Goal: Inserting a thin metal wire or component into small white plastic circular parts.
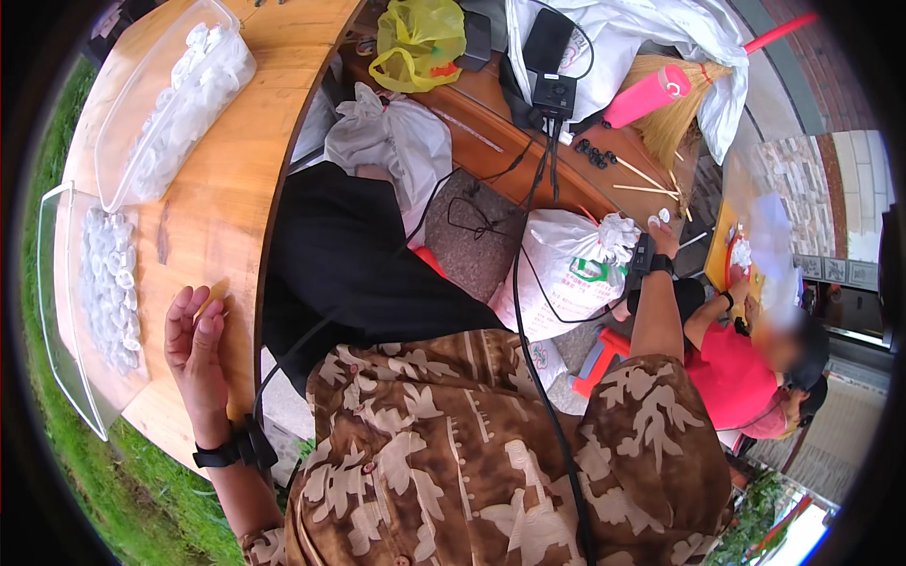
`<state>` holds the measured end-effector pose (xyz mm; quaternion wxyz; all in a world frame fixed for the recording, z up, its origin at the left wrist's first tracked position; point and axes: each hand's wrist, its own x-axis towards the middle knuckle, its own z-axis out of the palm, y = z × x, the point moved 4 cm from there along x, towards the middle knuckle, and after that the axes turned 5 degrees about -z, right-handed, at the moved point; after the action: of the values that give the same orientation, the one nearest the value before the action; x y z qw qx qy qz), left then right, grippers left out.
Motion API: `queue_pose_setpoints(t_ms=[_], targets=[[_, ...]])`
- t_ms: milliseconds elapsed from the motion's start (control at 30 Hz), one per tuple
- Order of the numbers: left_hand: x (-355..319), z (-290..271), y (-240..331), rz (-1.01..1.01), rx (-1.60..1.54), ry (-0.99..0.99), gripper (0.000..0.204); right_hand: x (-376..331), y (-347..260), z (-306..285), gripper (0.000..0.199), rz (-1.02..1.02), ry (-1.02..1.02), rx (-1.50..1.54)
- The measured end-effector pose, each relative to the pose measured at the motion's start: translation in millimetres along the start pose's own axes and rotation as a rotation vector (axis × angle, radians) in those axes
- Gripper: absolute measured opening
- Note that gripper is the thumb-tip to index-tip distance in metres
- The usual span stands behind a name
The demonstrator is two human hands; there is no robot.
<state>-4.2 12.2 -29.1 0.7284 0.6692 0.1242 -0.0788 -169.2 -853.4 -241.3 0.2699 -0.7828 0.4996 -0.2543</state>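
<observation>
My left hand (196,347) is over the wooden table's edge, its fingers curled around a small amber-brown piece (213,298) whose kind I cannot make out. Beside that hand lies a clear tray (143,354) with many small white translucent rings (111,283). Farther off, a clear plastic box (111,170) holds a heap of similar white pieces (193,99). Out to the right, my right hand (664,241) reaches past a tied white sack (557,283). Small white round pieces (664,216) show at its fingertips; the fingers are partly hidden.
A wooden bench (491,141) carries a yellow plastic bag (420,42), a power bank with cables (555,94), a pink bottle (646,96), a straw broom (703,75), black small parts (596,156) and thin sticks (646,190). A person in red (736,368) sits at right. Black cables hang across the middle.
</observation>
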Motion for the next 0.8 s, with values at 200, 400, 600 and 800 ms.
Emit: queue_pose_setpoints(t_ms=[200,400,600,800], targets=[[2,3,4,-0.011,0.012,0.010,0.041,-5,-24,-2,0.048,0.128,-0.005,-0.111],[-9,-2,13,0.044,-0.033,0.084,0.039,-22,-50,11,0.032,-0.077,0.144,-0.276],[-3,17,17,0.012,-0.098,-0.058,0.036,-94,-260,30,0.020,-0.326,-0.343,0.533],[-11,8,19,0.037,-0.187,-0.106,0.036,-220,-584,32,0.022,-0.951,-0.757,0.506]])
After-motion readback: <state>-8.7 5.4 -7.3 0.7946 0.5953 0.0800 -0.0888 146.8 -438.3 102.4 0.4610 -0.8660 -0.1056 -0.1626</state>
